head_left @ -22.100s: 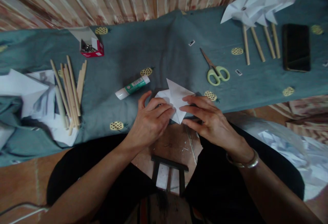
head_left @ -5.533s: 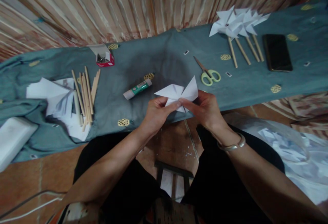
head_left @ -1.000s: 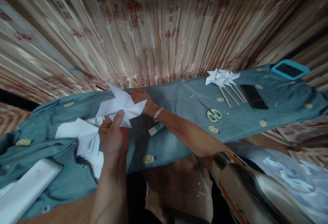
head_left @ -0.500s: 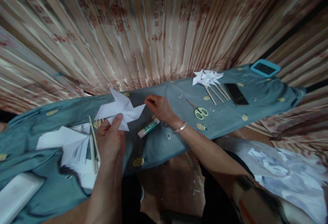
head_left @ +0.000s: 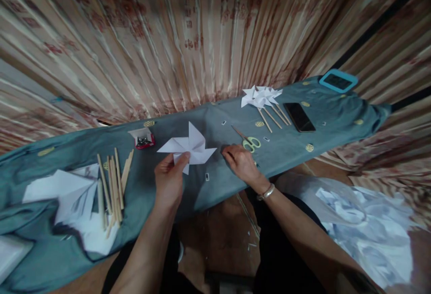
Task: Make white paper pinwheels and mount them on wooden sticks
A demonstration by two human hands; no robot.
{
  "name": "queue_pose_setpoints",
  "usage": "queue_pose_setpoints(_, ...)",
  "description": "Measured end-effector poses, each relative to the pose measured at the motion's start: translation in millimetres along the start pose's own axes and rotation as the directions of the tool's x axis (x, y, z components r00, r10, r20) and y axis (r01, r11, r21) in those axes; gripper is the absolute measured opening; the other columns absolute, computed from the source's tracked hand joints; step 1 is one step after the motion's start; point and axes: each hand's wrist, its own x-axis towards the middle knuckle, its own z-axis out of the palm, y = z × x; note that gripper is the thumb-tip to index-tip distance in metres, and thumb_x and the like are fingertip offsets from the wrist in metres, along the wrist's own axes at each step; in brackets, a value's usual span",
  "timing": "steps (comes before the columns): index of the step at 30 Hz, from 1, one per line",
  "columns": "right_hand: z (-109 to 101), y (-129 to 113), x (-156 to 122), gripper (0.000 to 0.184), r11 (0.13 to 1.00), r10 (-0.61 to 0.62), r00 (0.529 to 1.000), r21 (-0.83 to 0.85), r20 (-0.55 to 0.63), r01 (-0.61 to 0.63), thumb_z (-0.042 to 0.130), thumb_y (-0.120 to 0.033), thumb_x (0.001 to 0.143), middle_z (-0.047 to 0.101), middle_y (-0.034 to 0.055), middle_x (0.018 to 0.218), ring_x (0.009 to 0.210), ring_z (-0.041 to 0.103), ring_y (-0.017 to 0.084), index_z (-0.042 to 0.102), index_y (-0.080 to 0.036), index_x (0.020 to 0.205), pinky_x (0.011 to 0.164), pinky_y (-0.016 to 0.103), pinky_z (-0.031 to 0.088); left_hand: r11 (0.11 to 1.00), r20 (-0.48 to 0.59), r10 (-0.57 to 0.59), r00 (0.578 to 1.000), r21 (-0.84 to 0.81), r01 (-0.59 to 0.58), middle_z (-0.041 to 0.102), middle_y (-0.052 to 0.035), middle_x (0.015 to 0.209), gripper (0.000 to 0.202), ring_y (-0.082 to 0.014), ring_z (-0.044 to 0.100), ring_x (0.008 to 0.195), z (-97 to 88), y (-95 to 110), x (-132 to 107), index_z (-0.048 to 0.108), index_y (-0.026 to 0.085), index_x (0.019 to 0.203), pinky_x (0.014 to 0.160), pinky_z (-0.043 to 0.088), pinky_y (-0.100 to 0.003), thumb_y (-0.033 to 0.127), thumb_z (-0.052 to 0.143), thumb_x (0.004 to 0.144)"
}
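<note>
My left hand (head_left: 169, 181) is closed on a white folded paper pinwheel (head_left: 189, 147), pinching its lower edge and holding it up over the grey-green cloth (head_left: 218, 123). My right hand (head_left: 241, 163), with a bracelet on the wrist, rests on the cloth just right of the pinwheel. Its fingertips are pinched together, and whatever they hold is too small to make out. Green-handled scissors (head_left: 249, 141) lie just beyond that hand. A small red box of pins (head_left: 144, 138) stands open to the left of the pinwheel.
Several wooden sticks (head_left: 113, 182) and a heap of white paper (head_left: 62, 191) lie at the left. Finished pinwheels on sticks (head_left: 261, 97), a black phone (head_left: 299, 116) and a teal-cased device (head_left: 338, 80) are at the right. A striped curtain hangs behind. Paper scraps fill a bag (head_left: 367, 226) at lower right.
My right hand drew back from the pin box area to the cloth near the scissors, fingers pinched. My left hand carried the pinwheel toward the middle. The view swung left.
</note>
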Motion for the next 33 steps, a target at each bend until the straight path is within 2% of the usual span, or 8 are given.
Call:
queue_pose_setpoints(7, 1, 0, -9, 0.024, 0.994, -0.100, 0.994, -0.044, 0.037, 0.102, 0.045, -0.021, 0.097, 0.072, 0.0139, 0.099, 0.093, 0.062, 0.027, 0.069, -0.016, 0.097, 0.087, 0.039, 0.050, 1.000, -0.008, 0.016, 1.000, 0.008, -0.016, 0.069, 0.0014, 0.066, 0.023, -0.0123, 0.060, 0.062, 8.6, -5, 2, 0.072, 0.016, 0.070, 0.066, 0.046, -0.026, 0.032, 0.084, 0.058)
queue_pose_setpoints(13, 0, 1, -16, 0.025, 0.992, -0.121, 0.992, -0.015, 0.037, 0.122, 0.044, -0.021, 0.097, 0.071, 0.0139, 0.108, 0.097, 0.063, 0.027, 0.068, -0.017, 0.101, 0.091, 0.041, 0.050, 1.000, -0.013, 0.005, 1.000, 0.003, -0.005, 0.071, -0.0001, 0.069, 0.025, -0.0132, 0.062, 0.064, 14.7, -6, -2, 0.073, 0.016, 0.070, 0.069, 0.048, -0.027, 0.032, 0.084, 0.055)
queue_pose_setpoints(18, -2, 0, -15, 0.015, 0.985, 0.023, 0.999, 0.174, -0.032, -0.017, 0.053, -0.020, 0.091, 0.073, 0.0069, 0.095, 0.091, 0.066, 0.023, 0.067, -0.022, 0.085, 0.086, 0.036, 0.050, 1.000, 0.014, -0.004, 1.000, -0.005, 0.004, 0.072, -0.0006, 0.070, 0.021, -0.0138, 0.062, 0.066, 15.5, -9, -5, 0.075, 0.017, 0.072, 0.067, 0.048, -0.026, 0.029, 0.083, 0.057)
queue_pose_setpoints(23, 1, 1, -12, 0.015, 0.975, 0.089, 0.995, 0.209, -0.042, -0.078, 0.055, -0.016, 0.086, 0.071, 0.0029, 0.082, 0.077, 0.065, 0.019, 0.065, -0.022, 0.076, 0.076, 0.031, 0.050, 1.000, 0.035, 0.003, 0.999, 0.009, -0.003, 0.072, -0.0003, 0.069, 0.019, -0.0133, 0.061, 0.065, 15.0, -11, -8, 0.075, 0.017, 0.071, 0.064, 0.047, -0.025, 0.029, 0.082, 0.058)
queue_pose_setpoints(29, 4, 2, -13, 0.009, 0.971, 0.093, 0.995, 0.225, -0.045, -0.080, 0.059, -0.017, 0.082, 0.072, 0.0044, 0.087, 0.085, 0.066, 0.022, 0.066, -0.022, 0.080, 0.081, 0.035, 0.051, 0.999, 0.044, -0.026, 0.999, 0.026, 0.025, 0.069, 0.0005, 0.065, 0.018, -0.0121, 0.058, 0.061, 15.6, -12, -10, 0.073, 0.016, 0.067, 0.061, 0.043, -0.024, 0.029, 0.081, 0.058)
queue_pose_setpoints(33, 3, 3, -14, 0.011, 0.975, 0.045, 0.998, 0.217, -0.042, -0.035, 0.058, -0.015, 0.082, 0.072, 0.0058, 0.092, 0.092, 0.066, 0.023, 0.065, -0.023, 0.077, 0.087, 0.037, 0.050, 0.999, 0.034, -0.029, 0.999, 0.041, 0.028, 0.068, 0.0004, 0.064, 0.018, -0.0118, 0.057, 0.058, 15.3, -14, -9, 0.073, 0.016, 0.066, 0.059, 0.042, -0.024, 0.029, 0.080, 0.058)
